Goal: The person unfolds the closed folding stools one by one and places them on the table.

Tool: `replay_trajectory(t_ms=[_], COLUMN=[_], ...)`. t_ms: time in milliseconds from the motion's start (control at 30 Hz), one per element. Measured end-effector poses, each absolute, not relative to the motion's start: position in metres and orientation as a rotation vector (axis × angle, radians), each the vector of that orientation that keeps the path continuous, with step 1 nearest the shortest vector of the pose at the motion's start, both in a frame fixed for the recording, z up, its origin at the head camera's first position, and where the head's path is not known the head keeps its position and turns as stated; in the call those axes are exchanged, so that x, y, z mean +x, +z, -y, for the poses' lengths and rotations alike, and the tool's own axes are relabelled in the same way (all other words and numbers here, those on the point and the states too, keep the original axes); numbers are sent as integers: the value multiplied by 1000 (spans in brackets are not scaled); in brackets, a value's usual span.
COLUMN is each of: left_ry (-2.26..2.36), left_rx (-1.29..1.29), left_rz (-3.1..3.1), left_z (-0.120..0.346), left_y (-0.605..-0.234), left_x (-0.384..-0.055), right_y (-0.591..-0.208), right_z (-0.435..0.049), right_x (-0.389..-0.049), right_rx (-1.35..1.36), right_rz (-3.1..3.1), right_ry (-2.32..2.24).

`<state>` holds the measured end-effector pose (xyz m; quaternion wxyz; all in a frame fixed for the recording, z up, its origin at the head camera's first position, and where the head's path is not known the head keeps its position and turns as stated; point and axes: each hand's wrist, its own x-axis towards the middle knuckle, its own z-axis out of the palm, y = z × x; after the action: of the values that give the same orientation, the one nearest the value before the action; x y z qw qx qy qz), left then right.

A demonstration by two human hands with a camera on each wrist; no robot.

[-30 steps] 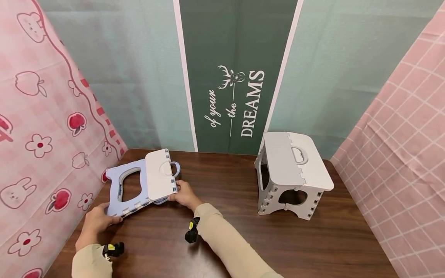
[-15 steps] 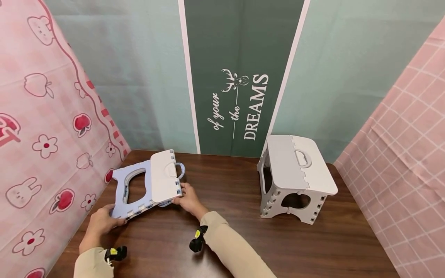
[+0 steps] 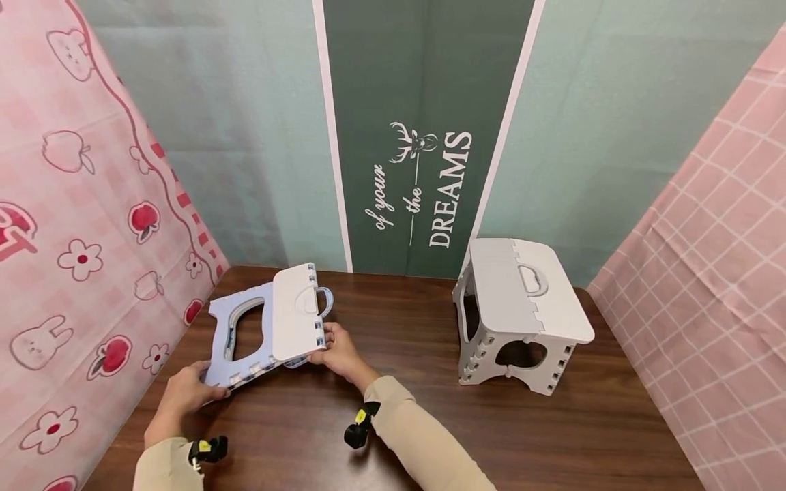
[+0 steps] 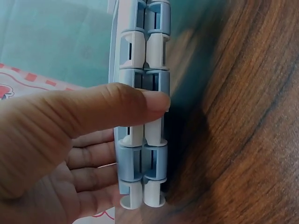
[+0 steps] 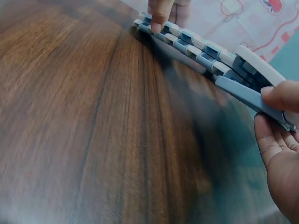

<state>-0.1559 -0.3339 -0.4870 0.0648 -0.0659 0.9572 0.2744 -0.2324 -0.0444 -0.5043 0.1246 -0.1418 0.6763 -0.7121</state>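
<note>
The place looks like a small curtained-off booth, the room beyond it impossible to tell, since a wood-grain table [image 3: 522, 443] is bounded on 3 sides by a pink rabbit-and-apple cloth [image 3: 80, 204], a green-and-teal hanging [image 3: 399, 88] lettered DREAMS and a pink grid-lined cloth [image 3: 706, 273].

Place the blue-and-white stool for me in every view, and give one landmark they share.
Head: the blue-and-white stool is left of centre, in the lower half.
Left wrist: edge-on, running down the middle from the top edge.
Right wrist: upper right, slanting down toward the right edge.
Shared landmark: the left hand, thumb against the stool's hinged edge.
</note>
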Motion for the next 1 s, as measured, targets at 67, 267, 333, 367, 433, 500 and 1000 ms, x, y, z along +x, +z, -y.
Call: replay_trajectory(t_ms=[67, 267, 333, 367, 433, 500, 1000], left_ry=[820, 788, 796, 805, 829, 850, 839], left_rx=[-188, -142, -140, -142, -146, -146, -102], left_rz=[-2881, -2919, -2913, -2901, -2876, -2855, -2841], left_z=[333, 333, 333, 332, 330, 328, 316], left_y=[-486, -483, -481, -479, -478, -477, -473], left_x=[-155, -153, -153, -153, -153, -154, -159], right_y=[-503, -500, -491, -486, -476, -470, -455], right_z=[42, 39, 37, 35, 31, 28, 17], right_x=[-232, -227, -222, -220, -215, -213, -206], right_rx=[-441, -519, -554, -571, -610, -653, -761], right_rz=[-2009, -2079, -2073, -2071, -2062, -2066, -2180], right_ry=[-2048, -1995, -2011, -2020, -2043, -2058, -2044])
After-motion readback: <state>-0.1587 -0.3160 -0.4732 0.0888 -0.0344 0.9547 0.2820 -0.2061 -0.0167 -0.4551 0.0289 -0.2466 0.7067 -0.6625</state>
